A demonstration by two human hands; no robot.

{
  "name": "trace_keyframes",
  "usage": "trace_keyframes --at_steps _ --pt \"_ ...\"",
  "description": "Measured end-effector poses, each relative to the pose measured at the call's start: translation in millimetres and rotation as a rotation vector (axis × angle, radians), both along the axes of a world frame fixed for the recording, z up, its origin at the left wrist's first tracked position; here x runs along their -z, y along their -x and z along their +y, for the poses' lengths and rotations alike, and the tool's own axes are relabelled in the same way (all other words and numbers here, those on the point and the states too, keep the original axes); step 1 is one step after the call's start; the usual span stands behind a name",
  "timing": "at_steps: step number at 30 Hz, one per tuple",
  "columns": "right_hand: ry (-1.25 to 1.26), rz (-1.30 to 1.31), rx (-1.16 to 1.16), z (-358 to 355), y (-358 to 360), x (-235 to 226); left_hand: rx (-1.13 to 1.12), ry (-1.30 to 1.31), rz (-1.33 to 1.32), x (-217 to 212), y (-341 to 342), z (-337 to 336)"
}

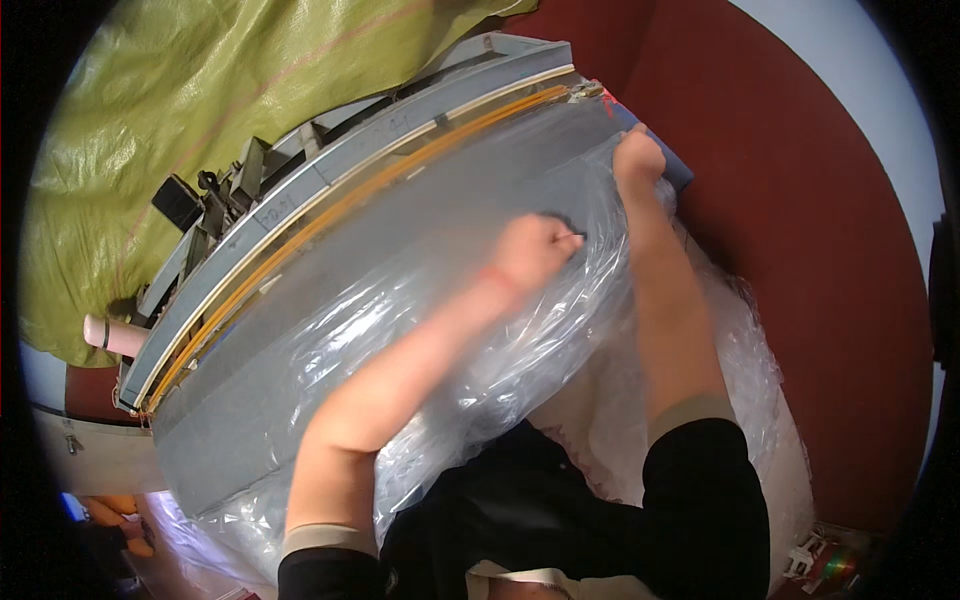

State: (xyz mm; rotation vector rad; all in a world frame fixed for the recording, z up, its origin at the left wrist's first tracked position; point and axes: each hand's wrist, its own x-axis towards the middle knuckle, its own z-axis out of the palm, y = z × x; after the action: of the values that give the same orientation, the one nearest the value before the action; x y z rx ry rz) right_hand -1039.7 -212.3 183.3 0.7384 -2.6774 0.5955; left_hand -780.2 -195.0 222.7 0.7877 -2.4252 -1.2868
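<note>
Clear plastic sheeting [560, 335] lies in loose, shiny folds over a long grey table [215, 440] and hangs down its near side around me. At the table's right end, my right hand [638, 158] is closed in a fist on the gathered edge of the sheeting. My left hand [538, 250], smeared by motion, is over the sheeting, left of and nearer than the right one. Its fingers are curled shut; a small dark edge shows beside them, too blurred to name.
An orange strip [395, 170] and a grey metal rail [345, 155] run along the table's far edge. Beyond are a yellow-green tarp [240, 70], a black box-like part [178, 202] and a pink bottle [115, 335]. Dark red floor [790, 230] lies at right.
</note>
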Motion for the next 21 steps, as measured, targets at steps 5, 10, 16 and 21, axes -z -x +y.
trace_keyframes --at_steps 5,10,16,21 --pt "0.008 0.031 -0.015 6 -4 -5 -0.137 0.316 -0.188 11 58 18" --pt "0.021 0.078 -0.054 6 1 -1 -0.333 -1.021 0.469 -4 37 7" --pt "-0.12 0.043 -0.072 -7 -7 1 0.513 -0.986 0.202 -31 -159 53" --pt "-0.164 0.154 -0.038 1 -3 -6 0.154 -0.686 -0.44 14 -438 98"
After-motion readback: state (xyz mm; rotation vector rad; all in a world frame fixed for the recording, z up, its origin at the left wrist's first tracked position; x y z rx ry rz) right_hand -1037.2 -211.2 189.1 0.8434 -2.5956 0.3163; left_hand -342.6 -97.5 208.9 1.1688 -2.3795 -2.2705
